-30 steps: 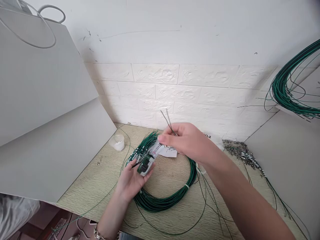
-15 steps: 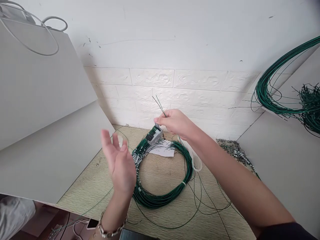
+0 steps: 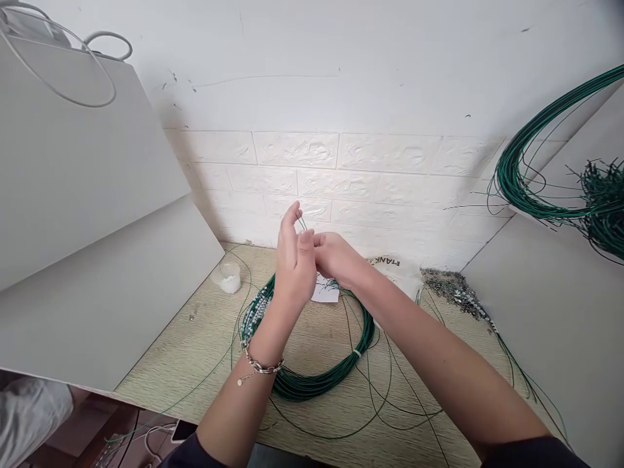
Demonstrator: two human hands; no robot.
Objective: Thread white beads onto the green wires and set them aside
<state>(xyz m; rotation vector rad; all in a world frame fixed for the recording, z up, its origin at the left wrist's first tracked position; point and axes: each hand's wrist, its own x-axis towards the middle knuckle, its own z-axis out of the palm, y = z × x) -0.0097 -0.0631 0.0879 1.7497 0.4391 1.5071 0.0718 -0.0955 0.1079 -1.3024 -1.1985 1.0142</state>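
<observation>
Above the far middle of the table (image 3: 170, 364), the left hand (image 3: 294, 270) is standing upright, fingers together, its grip impossible to tell, beside thin wire ends (image 3: 303, 225) that the curled right hand (image 3: 336, 258) is pinching, while the tied green coil (image 3: 368, 328) is lying below, so the work seems only beginning.

Coil of wire (image 3: 312, 383): green plastic-coated strands, smooth with a slight sheen. Tabletop (image 3: 195, 351): pale wood-grain surface, matt. Wall (image 3: 390, 156): white, lower part embossed in a rough brick pattern, upper part smooth. Boards (image 3: 97, 292): grey, flat, matt. Cup (image 3: 227, 278): translucent plastic. Slip (image 3: 325, 294): white paper. Bracelet (image 3: 260, 367) on the left wrist: shiny metal chain. Heap of small parts (image 3: 453, 291): grey, with a metallic glint.
</observation>
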